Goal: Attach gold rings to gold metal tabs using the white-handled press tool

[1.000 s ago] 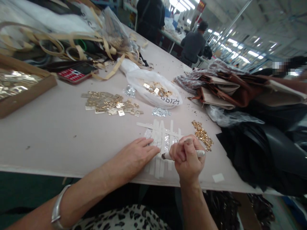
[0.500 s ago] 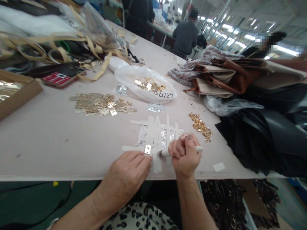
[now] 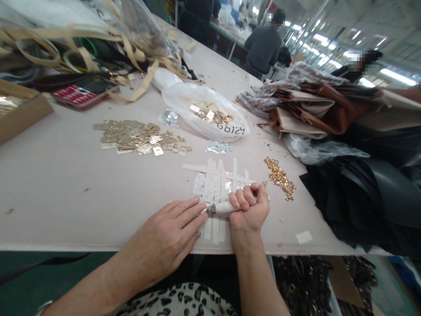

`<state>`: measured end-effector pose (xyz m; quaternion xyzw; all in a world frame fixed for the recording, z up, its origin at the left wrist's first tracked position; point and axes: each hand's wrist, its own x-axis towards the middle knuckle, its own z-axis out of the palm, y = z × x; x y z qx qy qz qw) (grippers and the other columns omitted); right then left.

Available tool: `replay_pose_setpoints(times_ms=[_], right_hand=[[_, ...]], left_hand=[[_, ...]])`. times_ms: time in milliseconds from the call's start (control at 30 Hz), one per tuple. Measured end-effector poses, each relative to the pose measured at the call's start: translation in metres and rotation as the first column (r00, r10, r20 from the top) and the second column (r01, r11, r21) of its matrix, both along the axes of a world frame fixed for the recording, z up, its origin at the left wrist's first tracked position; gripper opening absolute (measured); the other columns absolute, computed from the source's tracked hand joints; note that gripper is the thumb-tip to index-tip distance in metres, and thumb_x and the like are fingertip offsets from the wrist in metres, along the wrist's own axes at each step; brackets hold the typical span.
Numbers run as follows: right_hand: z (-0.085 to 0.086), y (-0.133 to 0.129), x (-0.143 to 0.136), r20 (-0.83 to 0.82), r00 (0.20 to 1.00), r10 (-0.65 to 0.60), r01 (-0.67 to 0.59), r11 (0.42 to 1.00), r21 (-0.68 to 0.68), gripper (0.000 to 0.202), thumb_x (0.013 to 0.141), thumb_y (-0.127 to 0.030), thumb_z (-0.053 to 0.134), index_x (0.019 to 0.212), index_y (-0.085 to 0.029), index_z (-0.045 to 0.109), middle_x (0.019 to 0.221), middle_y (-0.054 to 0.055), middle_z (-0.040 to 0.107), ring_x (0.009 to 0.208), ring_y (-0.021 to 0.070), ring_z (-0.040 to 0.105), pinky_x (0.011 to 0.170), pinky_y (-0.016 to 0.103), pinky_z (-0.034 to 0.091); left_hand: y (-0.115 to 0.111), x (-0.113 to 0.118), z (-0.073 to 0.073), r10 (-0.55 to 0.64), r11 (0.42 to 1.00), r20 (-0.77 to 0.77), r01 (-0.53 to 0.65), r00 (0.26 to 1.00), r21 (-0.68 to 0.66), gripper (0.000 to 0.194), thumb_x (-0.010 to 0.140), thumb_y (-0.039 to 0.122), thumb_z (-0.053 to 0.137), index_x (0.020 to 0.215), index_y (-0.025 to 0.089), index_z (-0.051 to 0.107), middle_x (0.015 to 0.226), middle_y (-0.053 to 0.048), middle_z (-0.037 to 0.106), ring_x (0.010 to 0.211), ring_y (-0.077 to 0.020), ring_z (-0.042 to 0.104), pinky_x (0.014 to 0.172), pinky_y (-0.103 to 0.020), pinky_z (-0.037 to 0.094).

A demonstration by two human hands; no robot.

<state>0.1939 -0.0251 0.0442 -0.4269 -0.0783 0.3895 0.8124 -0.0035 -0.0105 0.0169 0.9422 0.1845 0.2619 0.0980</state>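
Observation:
My right hand (image 3: 250,210) is closed around a white-handled tool (image 3: 223,207) with a short, dark metal tip, held nearly level and pointing left. Its tip is at the fingertips of my left hand (image 3: 167,232), which lies flat with fingers stretched out on the table. Under those fingertips a small gold metal plate (image 3: 207,203) shows only at its edge; the rest is hidden. Beneath the tool is a patch of clear plastic (image 3: 198,183) held down by crossed strips of white tape (image 3: 210,180).
Several gold plates lie in a pile (image 3: 131,137) at left. Behind are silver pieces (image 3: 219,147) and a plastic bag (image 3: 184,94) of gold parts. Small gold fittings (image 3: 279,177), brown leather pieces (image 3: 332,109) and black sheets (image 3: 355,197) are at right. A phone (image 3: 83,92) lies left.
The tool has moved left, bringing its tip to my left fingertips. My left hand has flattened over the gold plate, which was in plain view before. The camera view has shifted slightly.

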Motion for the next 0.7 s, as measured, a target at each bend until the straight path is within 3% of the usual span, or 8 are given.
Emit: replay_pose_setpoints(times_ms=[400,567,700], right_hand=[[-0.007,-0.001,-0.002,-0.103,0.994,-0.044,0.048,0.998,0.044,0.032,0.087,-0.040,0.068,0.067,-0.022,0.050,0.044,-0.015,0.022,0.036,0.0056,0.009,0.035,0.018,0.023],[-0.001,-0.008,-0.015,0.095,0.995,-0.025,0.015,0.994,0.105,0.032,0.098,-0.039,0.051,0.069,-0.024,0.051,0.047,-0.013,0.017,0.037,0.0073,0.008,0.035,0.019,0.023],[0.008,-0.009,-0.030,0.344,0.938,0.052,-0.112,0.981,0.158,0.032,0.100,-0.038,0.047,0.072,-0.025,0.053,0.048,-0.012,0.017,0.035,0.0071,0.013,0.036,0.020,0.024]], left_hand=[[0.000,0.002,0.001,0.026,0.996,0.020,-0.024,0.999,-0.083,0.030,0.098,0.017,0.046,0.118,0.016,0.068,0.128,-0.009,0.069,0.123,-0.0259,0.062,0.103,-0.046,0.054],[-0.001,0.001,0.000,0.032,0.988,0.034,-0.027,0.999,-0.151,0.029,0.095,0.015,0.047,0.115,0.016,0.068,0.128,-0.009,0.068,0.124,-0.0245,0.061,0.106,-0.044,0.052],[0.000,0.001,-0.001,0.028,0.980,0.046,-0.018,0.999,-0.198,0.028,0.095,0.015,0.048,0.115,0.017,0.068,0.130,-0.011,0.065,0.125,-0.0257,0.059,0.108,-0.046,0.051]])
